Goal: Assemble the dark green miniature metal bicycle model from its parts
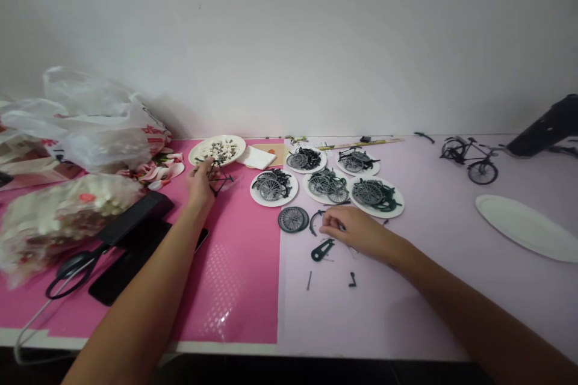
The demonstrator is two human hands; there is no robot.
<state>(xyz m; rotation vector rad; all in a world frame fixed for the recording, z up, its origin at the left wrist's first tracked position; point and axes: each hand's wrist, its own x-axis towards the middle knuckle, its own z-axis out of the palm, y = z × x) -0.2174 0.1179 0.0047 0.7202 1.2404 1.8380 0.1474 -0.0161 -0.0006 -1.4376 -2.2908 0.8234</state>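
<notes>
My left hand (201, 185) is closed on a dark toy bicycle frame (221, 179), raised over the pink side near a plate of small pieces (241, 143). Over the lilac side, the fingers of my right hand (350, 225) are pinched together low among loose parts; whatever they grip is hidden. Beside those fingers lies a curved mudguard piece (313, 224). Two spoked wheels (292, 219) rest to its left, overlapping. Closer to me are a dark green chain guard (322, 249), a thin rod (309, 280) and a small crank-shaped piece (353, 280).
Several small plates (273, 201) of wheels and dark parts stand behind the loose pieces. An assembled toy bicycle (474, 159) and an oval white plate (526, 225) are at right. Plastic bags (103, 126), a phone (121, 274) and a black device (135, 216) crowd the left.
</notes>
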